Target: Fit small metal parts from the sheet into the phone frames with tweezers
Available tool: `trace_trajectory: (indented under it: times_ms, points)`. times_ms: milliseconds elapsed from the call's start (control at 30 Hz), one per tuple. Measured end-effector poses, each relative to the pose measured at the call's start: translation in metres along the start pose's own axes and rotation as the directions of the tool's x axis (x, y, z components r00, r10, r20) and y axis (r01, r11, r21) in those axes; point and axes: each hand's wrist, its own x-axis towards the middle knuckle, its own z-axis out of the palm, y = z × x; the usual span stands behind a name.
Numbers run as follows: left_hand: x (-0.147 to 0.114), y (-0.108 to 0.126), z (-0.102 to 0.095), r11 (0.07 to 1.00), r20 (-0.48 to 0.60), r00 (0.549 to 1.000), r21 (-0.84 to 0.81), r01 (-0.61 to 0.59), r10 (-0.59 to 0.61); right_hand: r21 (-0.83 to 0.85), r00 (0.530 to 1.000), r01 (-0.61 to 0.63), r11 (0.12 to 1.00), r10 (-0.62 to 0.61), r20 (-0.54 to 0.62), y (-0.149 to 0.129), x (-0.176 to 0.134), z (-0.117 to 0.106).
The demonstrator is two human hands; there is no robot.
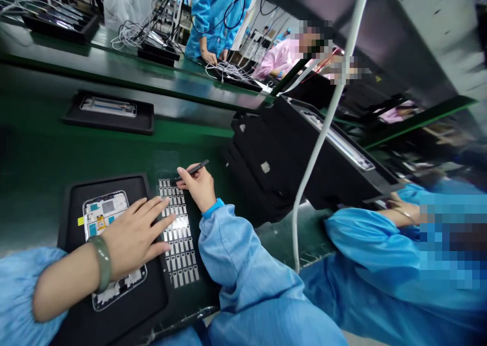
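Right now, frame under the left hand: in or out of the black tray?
In: the frame lies within the rim of the black tray, left hand over the frame's middle.

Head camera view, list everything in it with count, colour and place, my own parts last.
Near tray: one, black, lower left
Near device frame: one, silvery white, in that tray
Tab: one, yellow, at that frame's left edge
Sheet of small parts: one, silvery, right of that tray
Slim tool: one, dark, in the right hand
Far tray: one, black, upper left
Far device frame: one, silvery, in it
Tray stack: one, black, right of centre
Third device frame: one, silvery, atop it
Cord: one, white, before the stack
Thin cables: many, white and black, background
Other people: several, blue, pink and white clothing, background and right
Bracelet: one, green, left wrist
Sleeves: two, blue, foreground
Left hand: one, bare, over frame and sheet edge
Right hand: one, bare, above the sheet's upper end
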Motion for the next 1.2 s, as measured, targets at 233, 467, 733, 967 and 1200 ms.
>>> trace_trajectory:
  times_ms: [233,467,733,967,1200]
  points:
    - [0.011,0.009,0.003,0.999,0.032,0.999,-0.012,0.043,-0.043,0.011,0.998,-0.046,0.999,0.045,0.031,0.001,0.004,0.008]
    - [0.013,0.007,-0.003,1.000,0.063,0.998,-0.011,0.015,-0.014,-0.027,0.998,-0.046,0.999,0.047,0.031,0.000,0.003,0.009]
    - [0.013,0.009,-0.002,0.999,0.074,0.997,-0.022,0.026,-0.025,-0.042,0.997,-0.068,0.997,0.069,0.018,-0.001,0.005,0.012]
    - [0.014,0.009,-0.002,0.999,0.078,0.996,-0.006,0.044,-0.043,0.004,0.994,-0.108,0.994,0.108,0.007,0.000,0.009,0.013]
    - [0.012,0.009,-0.002,1.000,0.083,0.996,-0.006,0.020,-0.020,0.144,0.978,-0.202,0.969,0.192,0.077,-0.005,0.013,0.010]
